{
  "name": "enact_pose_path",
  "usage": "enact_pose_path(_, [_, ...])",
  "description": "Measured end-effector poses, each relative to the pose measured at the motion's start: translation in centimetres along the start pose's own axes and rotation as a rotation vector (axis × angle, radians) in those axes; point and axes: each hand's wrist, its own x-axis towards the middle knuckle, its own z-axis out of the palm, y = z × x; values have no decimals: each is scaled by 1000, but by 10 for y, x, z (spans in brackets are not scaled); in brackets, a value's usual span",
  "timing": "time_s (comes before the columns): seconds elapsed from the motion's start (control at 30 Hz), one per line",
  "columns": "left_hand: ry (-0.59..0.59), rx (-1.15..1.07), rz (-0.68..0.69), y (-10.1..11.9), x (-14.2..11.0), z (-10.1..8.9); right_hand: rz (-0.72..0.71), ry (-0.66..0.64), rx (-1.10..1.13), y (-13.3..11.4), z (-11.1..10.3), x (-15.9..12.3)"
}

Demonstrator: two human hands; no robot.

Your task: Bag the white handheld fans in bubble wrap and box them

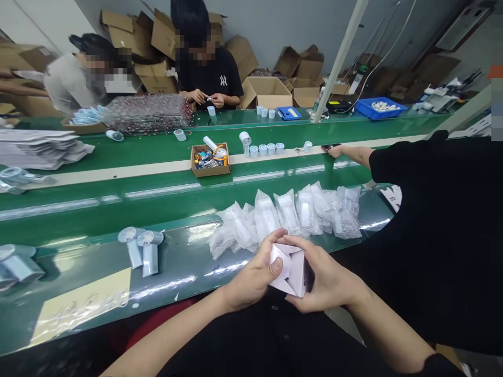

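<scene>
A small white cardboard box (302, 269) is held between both my hands, its end flaps toward me. My left hand (255, 275) grips its left side, with the thumb lying on the flaps. My right hand (328, 272) is wrapped round the right side, fingers at the far edge and thumb underneath. What the box contains is hidden. Just beyond my hands, several bubble-wrapped white items (267, 212) lie in a row along the green bench (184, 272).
Pale blue handheld devices (149, 251) lie on the bench at left. A small carton of parts (211, 159) and white cups (271, 149) stand on the middle strip. A co-worker in black (436, 225) is close at my right; another person (208, 68) works across the line.
</scene>
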Motion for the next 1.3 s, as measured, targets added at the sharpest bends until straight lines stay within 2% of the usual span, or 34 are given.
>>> enact_pose_path(0.2, [87,145,91,21,2,11,-165,147,22,-2,-8,10])
enact_pose_path(0.3, [87,224,70,33,10,0,-216,196,-79,-2,-9,10])
enact_pose_path(0.33, [162,215,86,35,14,-6,-205,233,-89,-3,-11,9])
enact_pose_path(0.4, [455,139,47,34,20,-21,-162,414,-47,-6,-14,8])
enact_pose_path(0.43, [589,71,-37,30,22,-26,-152,523,-16,-7,-14,7])
enact_pose_path(0.47, [649,-10,-156,25,24,-31,-152,615,9,-9,-14,7])
enact_pose_path(0.53, [530,-170,-376,13,28,-34,-193,729,12,-8,-8,6])
enact_pose_path(0.57, [459,-235,-394,9,30,-34,-201,763,-8,-5,-3,5])
enact_pose_path(0.6, [441,-285,-347,7,33,-34,-189,794,-29,-1,3,2])
enact_pose_path(0.67, [562,-312,-164,14,41,-36,-128,817,-34,14,17,-8])
enact_pose_path(0.7, [637,-281,-77,22,45,-39,-86,787,-13,22,24,-15])
enact_pose_path(0.77, [702,-135,76,47,53,-46,50,641,44,37,29,-31])
enact_pose_path(0.83, [700,129,248,74,57,-50,213,511,109,47,22,-45])
enact_pose_path(0.87, [691,305,323,87,57,-48,278,506,155,48,13,-49])
enact_pose_path(0.9, [659,496,387,98,57,-44,318,554,206,48,3,-51])
enact_pose_path(0.93, [591,683,437,106,57,-38,328,643,250,45,-8,-50])
enact_pose_path(1.0, [372,964,505,113,60,-22,314,810,252,36,-26,-38])
enact_pose_path(1.03, [262,1037,537,113,64,-13,316,827,201,32,-31,-28])
enact_pose_path(1.1, [150,1069,598,105,75,0,341,723,54,27,-31,-3])
enact_pose_path(1.13, [168,1053,610,100,83,4,333,696,-14,27,-28,10])
enact_pose_path(1.2, [263,1001,551,91,104,6,296,762,-178,35,-21,30])
enact_pose_path(1.27, [288,955,393,88,129,1,267,812,-283,50,-22,37])
enact_pose_path(1.3, [274,941,314,91,142,-4,270,790,-262,61,-29,35])
